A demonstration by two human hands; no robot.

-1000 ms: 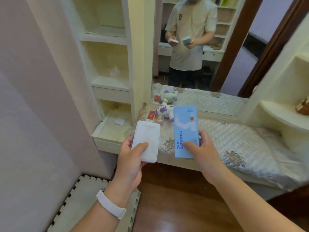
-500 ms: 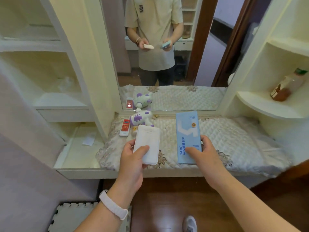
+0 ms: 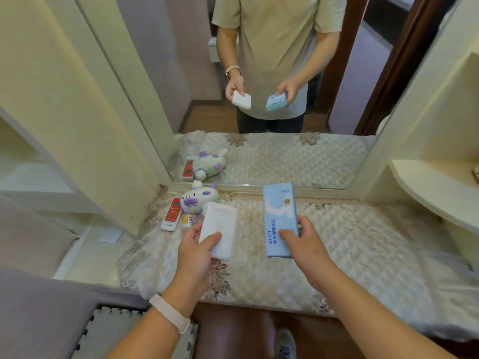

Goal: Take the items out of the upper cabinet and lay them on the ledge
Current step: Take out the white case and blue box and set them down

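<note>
My left hand [image 3: 195, 252] grips a flat white box [image 3: 220, 228] by its near end, held just above the ledge's quilted cover [image 3: 363, 242]. In my right hand [image 3: 307, 244] is a long light-blue box [image 3: 279, 216] with printed text, also held by its near end above the cover. The two boxes are side by side, a hand's width apart. On the ledge at the back left lie a red-and-white remote [image 3: 171, 214], a white and purple plush toy [image 3: 198, 199] and a small yellowish item [image 3: 188, 220].
A mirror [image 3: 272, 151] stands behind the ledge and shows a person holding both boxes. Cream shelves [image 3: 31, 177] rise on the left, a curved shelf [image 3: 435, 187] on the right. A lower side ledge with a white scrap [image 3: 111, 235] sits left. Foam mat [image 3: 111, 332] on the floor.
The view has swung right and down, from the left shelves to the mirror and ledge. Both hands carried their boxes forward and lower over the quilted cover.
</note>
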